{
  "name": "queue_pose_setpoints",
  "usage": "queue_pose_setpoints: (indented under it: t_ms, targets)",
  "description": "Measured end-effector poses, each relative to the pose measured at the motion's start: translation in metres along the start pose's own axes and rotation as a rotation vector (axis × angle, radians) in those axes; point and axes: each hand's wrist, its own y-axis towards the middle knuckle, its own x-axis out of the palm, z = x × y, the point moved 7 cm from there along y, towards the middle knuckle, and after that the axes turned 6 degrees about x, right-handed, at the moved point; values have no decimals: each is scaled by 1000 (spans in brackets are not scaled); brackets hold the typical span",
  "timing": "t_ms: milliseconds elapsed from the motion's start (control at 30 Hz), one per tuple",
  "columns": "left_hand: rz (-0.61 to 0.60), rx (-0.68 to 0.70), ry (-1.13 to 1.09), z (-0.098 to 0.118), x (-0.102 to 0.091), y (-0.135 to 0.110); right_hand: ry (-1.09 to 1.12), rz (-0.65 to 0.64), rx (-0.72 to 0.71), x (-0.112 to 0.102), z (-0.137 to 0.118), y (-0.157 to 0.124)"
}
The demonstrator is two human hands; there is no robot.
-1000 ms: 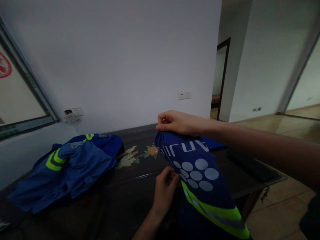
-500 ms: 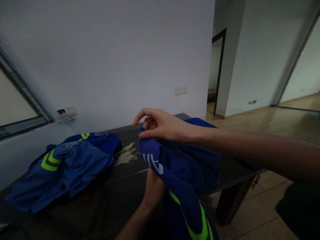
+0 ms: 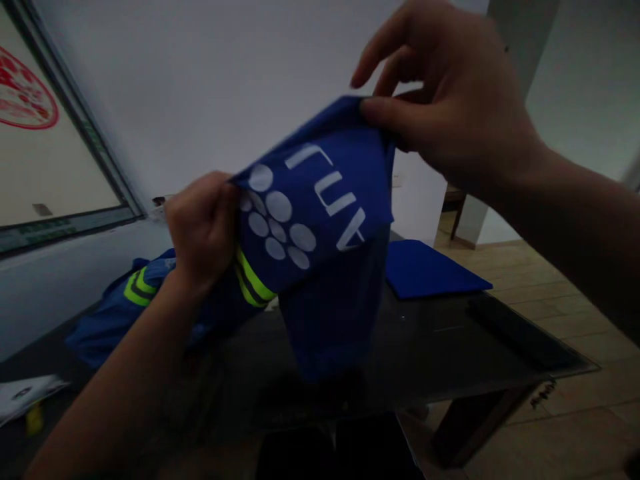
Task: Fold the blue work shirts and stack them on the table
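A blue garment (image 3: 333,280) with white lettering, a cluster of white dots and a lime-and-dark stripe is stretched between my two hands above the table. My left hand (image 3: 205,223) is closed on its left edge, near the dots. At the upper right corner, my right hand (image 3: 445,87) pinches the cloth between thumb and fingers, the index finger lifted off. The garment's lower part hangs down toward the tabletop. Behind my left forearm lies another blue garment (image 3: 113,310) with a lime stripe, partly hidden.
The dark table (image 3: 425,347) stretches to the right. On it lie a flat blue folded piece (image 3: 433,267) and a long dark object (image 3: 520,333). A white packet (image 3: 27,393) is at the lower left. Keys (image 3: 544,393) hang by the table's right side.
Both hands have moved apart and up, spreading the bunched garment so its print faces me. The flat blue piece on the table now shows more. My view has turned left.
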Motion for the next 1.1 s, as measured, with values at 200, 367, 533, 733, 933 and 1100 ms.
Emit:
queue_pose_setpoints:
  t_ms: [200,367,533,733,933,1100]
  targets:
    - [-722,142,155,-37,37,6,-197,-685,21,76,34,-21]
    - [-300,63,439,-59,-8,55,-323,-56,-92,33,15,26]
    - [-543,1,284,-63,27,13,-373,-392,-46,79,38,4]
    - [-188,-61,151,-46,8,19,-329,13,-44,29,31,16]
    - [-460,-121,38,-72,60,12,-334,-208,134,68,74,9]
    - [-887,-258,-243,-107,109,-118,-150,-753,389,130,156,-111]
